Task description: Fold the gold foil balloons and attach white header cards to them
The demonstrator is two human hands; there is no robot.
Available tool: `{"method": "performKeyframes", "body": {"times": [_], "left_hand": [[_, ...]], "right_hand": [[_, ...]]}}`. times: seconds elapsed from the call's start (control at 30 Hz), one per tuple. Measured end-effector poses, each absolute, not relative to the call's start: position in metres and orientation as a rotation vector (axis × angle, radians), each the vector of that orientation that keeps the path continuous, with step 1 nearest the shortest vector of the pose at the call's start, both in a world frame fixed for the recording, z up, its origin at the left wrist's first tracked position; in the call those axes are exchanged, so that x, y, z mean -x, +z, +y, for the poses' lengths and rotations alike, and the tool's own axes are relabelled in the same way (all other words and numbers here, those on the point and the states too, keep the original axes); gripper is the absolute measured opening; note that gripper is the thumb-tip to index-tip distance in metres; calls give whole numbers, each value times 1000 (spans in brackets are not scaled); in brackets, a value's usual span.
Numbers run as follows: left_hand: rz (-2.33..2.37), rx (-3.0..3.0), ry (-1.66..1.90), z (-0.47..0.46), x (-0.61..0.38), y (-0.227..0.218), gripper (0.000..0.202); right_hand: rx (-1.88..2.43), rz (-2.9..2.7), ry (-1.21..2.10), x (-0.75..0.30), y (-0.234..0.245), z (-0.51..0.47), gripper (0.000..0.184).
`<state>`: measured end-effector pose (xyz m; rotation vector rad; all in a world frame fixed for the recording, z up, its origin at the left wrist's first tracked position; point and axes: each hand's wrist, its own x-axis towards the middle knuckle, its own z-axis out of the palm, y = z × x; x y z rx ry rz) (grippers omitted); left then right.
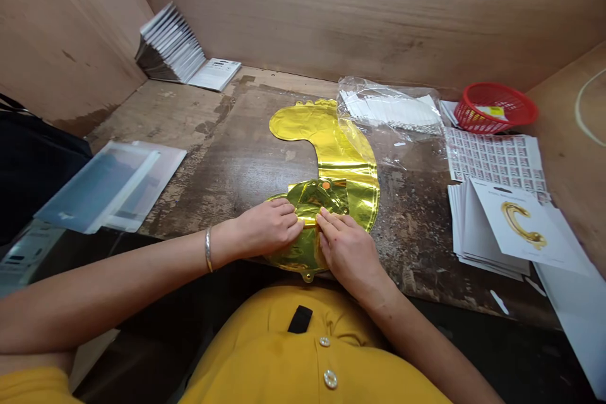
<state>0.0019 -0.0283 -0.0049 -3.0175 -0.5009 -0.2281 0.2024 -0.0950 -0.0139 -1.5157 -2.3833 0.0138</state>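
A flat gold foil balloon [348,167], curved like a letter C, lies on the dark worn table. Its near end is folded over on itself close to the table's front edge. My left hand [272,225] grips this folded part from the left, fingers curled and pressed together. From the right, my right hand [348,252] holds the same fold, its fingertips almost meeting those of the left. A small orange dot [326,185] shows on the foil just beyond my hands. What lies beneath my fingers is hidden.
A clear bag of white strips [392,110] overlaps the balloon's far right. Further right are a red basket [514,104], a label sheet [497,158] and printed cards [525,221]. Plastic sleeves [113,183] lie left; a card stack [173,44] leans against the back-left wooden wall [331,6].
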Motion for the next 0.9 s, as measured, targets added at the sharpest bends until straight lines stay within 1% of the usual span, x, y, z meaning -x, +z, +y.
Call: {"method": "performKeyframes", "body": {"times": [0.13,0.2,0.3,0.37,0.47,0.53,0.6,0.73,0.8,0.9], "left_hand": [[-736,3011,-397,-58,-22,5,20],[-818,3130,-557,-75,-34,10,22],[-825,3267,-741,-79,-40,4,22],[-795,3271,-728,-69,-32,-9,22],[-732,3322,-623,-50,-14,-28,33],[-726,3374,-606,-44,-5,-33,36],[-777,3419,-670,-42,2,-30,39],[-906,3400,-870,-48,7,-18,47],[-858,3387,-853,-53,5,-17,43],[-830,3337,-782,-61,-4,-24,29]], "right_hand": [[1451,-2336,-79,-209,-10,-106,27],[1385,-2358,5,-219,-11,-111,25],[1236,-2402,192,-243,-15,-111,28],[1227,-2400,237,-258,-16,-109,32],[1331,-2428,236,-271,-17,-113,47],[1381,-2445,234,-271,-18,-118,52],[1434,-2412,261,-268,-20,-122,51],[1523,-2305,311,-262,-23,-124,42],[1528,-2292,319,-261,-23,-123,40],[1517,-2290,318,-258,-21,-123,40]]}}
